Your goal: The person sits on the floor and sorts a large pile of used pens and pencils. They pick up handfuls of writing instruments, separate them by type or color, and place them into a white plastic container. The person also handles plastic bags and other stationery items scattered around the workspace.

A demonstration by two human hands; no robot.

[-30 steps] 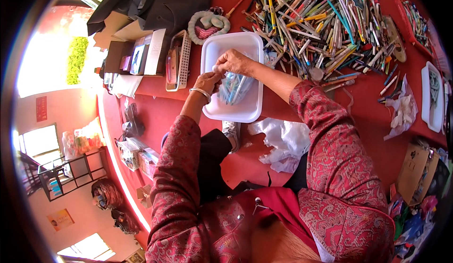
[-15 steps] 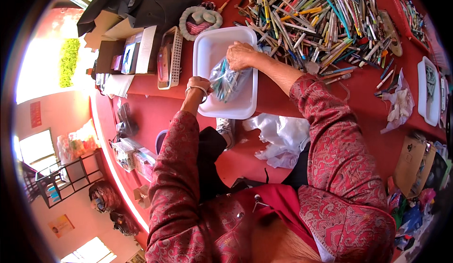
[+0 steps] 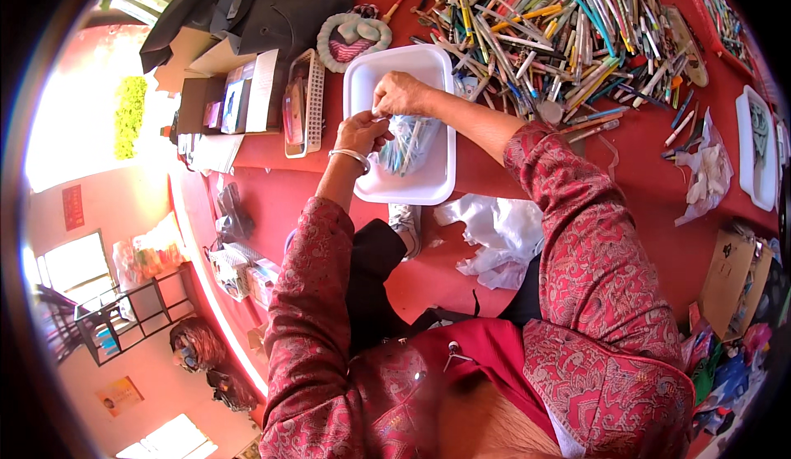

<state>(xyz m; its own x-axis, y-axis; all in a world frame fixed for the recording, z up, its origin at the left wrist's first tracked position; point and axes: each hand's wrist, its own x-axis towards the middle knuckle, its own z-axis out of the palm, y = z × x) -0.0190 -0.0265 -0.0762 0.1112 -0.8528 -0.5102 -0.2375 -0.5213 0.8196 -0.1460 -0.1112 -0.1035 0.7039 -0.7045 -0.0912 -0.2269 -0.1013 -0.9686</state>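
Observation:
A white rectangular tray (image 3: pixel 431 189) sits on the red table (image 3: pixel 643 154) in front of me. Over it both hands grip a clear plastic bag (image 3: pixel 408 144) with pens inside. My left hand (image 3: pixel 361 133), with a bangle at the wrist, pinches the bag's upper left edge. My right hand (image 3: pixel 400 94) pinches the bag's top just beside it. The bag hangs down into the tray. A large heap of pens and pencils (image 3: pixel 552 35) lies to the right of the tray.
A narrow white basket (image 3: pixel 303 105) and boxes (image 3: pixel 239 96) stand left of the tray. A black bag (image 3: pixel 255 6) lies at the back left. Crumpled white plastic (image 3: pixel 494 232) lies below the tray, another white tray (image 3: pixel 758 150) at far right, and cardboard (image 3: pixel 729 278) near it.
The view has shifted a little. Both hands stay on the bag over the tray; the right hand has risen to the bag's top, close to the left hand.

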